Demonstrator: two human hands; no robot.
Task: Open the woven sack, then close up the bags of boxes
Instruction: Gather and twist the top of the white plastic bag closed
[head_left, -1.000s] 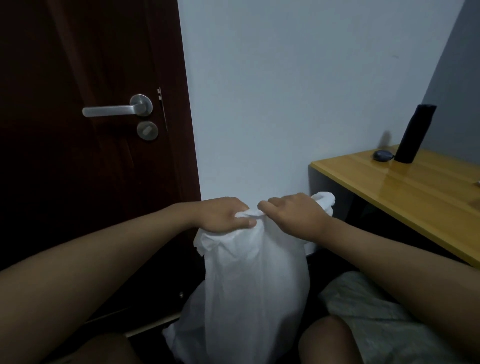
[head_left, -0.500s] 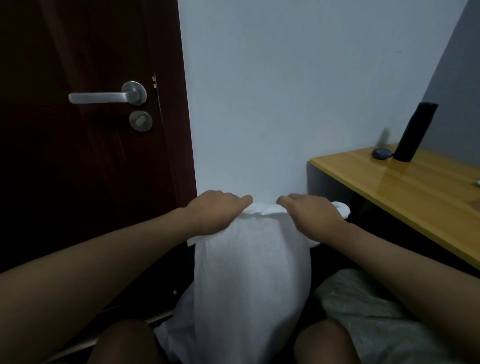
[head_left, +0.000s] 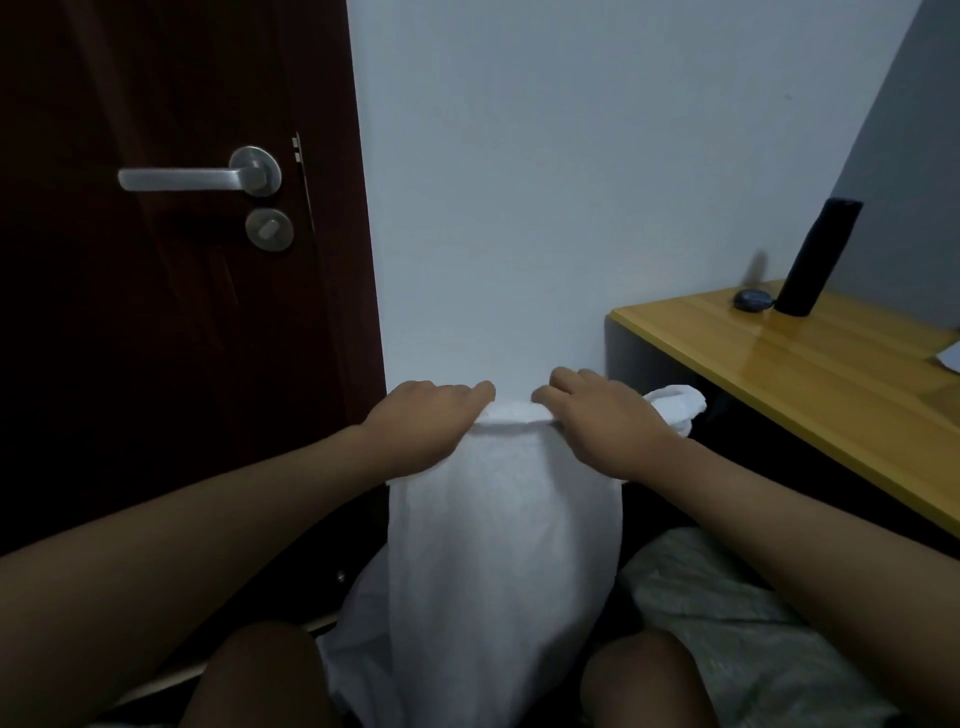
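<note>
From the head view I see the tall white woven fabric sack (head_left: 498, 545) standing upright between my knees, its long axis vertical and its rolled mouth topmost; my left hand (head_left: 421, 431) and right hand (head_left: 605, 423) each curl over that rim, gripping it, equally near. I judge the mouth must be spread sideways.

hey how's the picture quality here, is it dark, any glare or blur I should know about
Head view: dim overall, the door nearly black; soft glare on the desk top; the wide lens bows the wall edges; the white sack looks smooth, its weave unreadable; both hands, left and right, are fairly sharp.
</note>
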